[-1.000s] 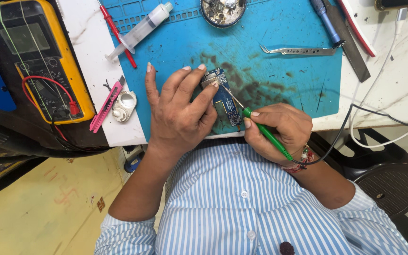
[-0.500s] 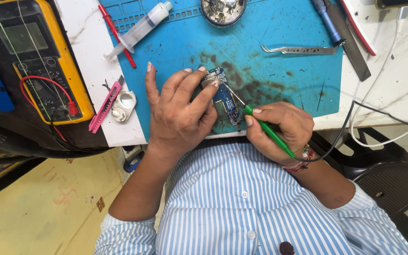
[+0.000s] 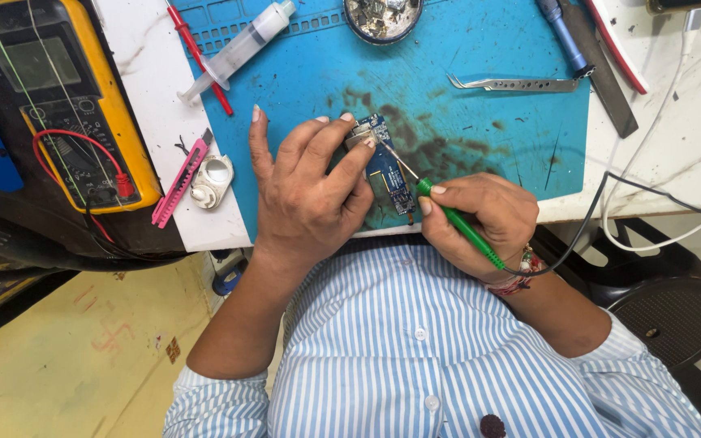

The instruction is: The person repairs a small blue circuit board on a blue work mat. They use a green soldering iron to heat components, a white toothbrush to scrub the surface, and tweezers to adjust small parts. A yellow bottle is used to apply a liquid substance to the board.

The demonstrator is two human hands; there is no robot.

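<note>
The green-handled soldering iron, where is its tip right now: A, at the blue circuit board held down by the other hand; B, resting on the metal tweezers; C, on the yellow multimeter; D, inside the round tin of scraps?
A: the right hand grips the green-handled soldering iron with its tip at the blue circuit board, which the left hand pins to the blue mat.

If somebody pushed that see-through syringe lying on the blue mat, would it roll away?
Probably a little. The syringe has a round barrel, so it would likely roll, though its finger flange might stop it. It looks like thin clear plastic, so likely light and stiff. It lies against the red probe, which may block it.
</note>
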